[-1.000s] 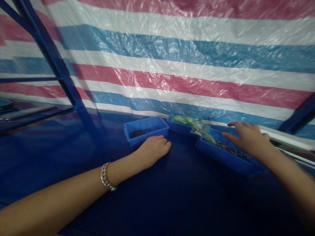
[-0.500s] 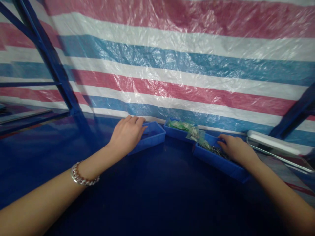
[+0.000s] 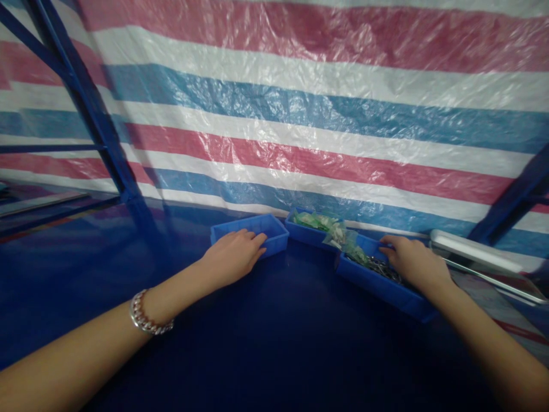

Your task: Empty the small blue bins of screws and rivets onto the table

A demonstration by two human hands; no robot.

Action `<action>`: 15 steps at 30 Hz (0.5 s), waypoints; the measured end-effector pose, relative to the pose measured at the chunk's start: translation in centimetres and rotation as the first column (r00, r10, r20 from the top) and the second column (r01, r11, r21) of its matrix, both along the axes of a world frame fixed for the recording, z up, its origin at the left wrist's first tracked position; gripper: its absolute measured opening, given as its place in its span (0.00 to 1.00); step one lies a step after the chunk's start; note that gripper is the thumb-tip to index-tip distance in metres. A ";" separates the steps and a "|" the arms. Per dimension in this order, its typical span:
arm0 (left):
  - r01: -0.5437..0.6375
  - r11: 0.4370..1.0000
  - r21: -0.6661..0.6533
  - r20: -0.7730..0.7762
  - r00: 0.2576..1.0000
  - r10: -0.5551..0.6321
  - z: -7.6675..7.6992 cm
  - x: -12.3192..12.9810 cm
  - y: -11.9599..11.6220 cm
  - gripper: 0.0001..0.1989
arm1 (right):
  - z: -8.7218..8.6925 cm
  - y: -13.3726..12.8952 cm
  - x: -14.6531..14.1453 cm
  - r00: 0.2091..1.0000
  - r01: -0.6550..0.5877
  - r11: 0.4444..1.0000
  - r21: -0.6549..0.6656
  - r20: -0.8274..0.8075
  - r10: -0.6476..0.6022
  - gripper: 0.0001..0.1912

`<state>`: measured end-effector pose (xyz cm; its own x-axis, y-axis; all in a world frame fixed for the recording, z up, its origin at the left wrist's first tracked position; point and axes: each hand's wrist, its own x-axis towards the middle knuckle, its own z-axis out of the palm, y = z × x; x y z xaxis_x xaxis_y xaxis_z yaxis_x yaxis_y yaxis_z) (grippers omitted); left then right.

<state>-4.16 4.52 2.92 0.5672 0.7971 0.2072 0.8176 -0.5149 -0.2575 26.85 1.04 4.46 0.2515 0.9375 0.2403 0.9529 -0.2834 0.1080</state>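
My left hand [image 3: 235,256] is at the near wall of a shallow blue plastic bin [image 3: 277,243], its fingers curled over the rim and thumb outside. The visible inside of that bin holds nothing I can make out. My right hand [image 3: 414,264] reaches over another blue bin [image 3: 381,289], thumb and forefinger closed at its far rim; the other fingers are hidden. Small dark metal parts [image 3: 377,266] lie in this bin. Clear and green plastic bags [image 3: 338,233] spill into it from a third blue bin [image 3: 306,233] behind.
The bins stand on a dark blue tabletop [image 3: 274,337]. A red, white and blue striped plastic sheet [image 3: 300,114] hangs behind. A white-edged flat device [image 3: 480,252] lies at the right. Blue metal frame posts [image 3: 98,120] rise at both sides.
My left hand has come down and nearer, from above the left bin's far side to its near wall. My right hand has stayed almost in place at the right bin.
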 end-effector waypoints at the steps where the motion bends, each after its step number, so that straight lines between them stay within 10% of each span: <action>1: -0.003 1.000 0.000 -0.004 1.000 0.003 0.0 0.0 0.0 0.09 | 0.0 0.0 0.0 1.000 0.001 1.000 0.001 0.000 -0.001 0.18; 15: -0.024 0.999 0.038 -0.028 0.999 0.025 -1.1 1.7 -2.5 0.18 | -0.2 0.0 -0.1 0.992 -0.108 0.981 0.161 0.079 0.096 0.17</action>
<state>-2.44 2.03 1.80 0.5536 0.8029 0.2209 0.8220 -0.4844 -0.2996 26.80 1.00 4.28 0.1336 0.9036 0.4070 0.9695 -0.2044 0.1355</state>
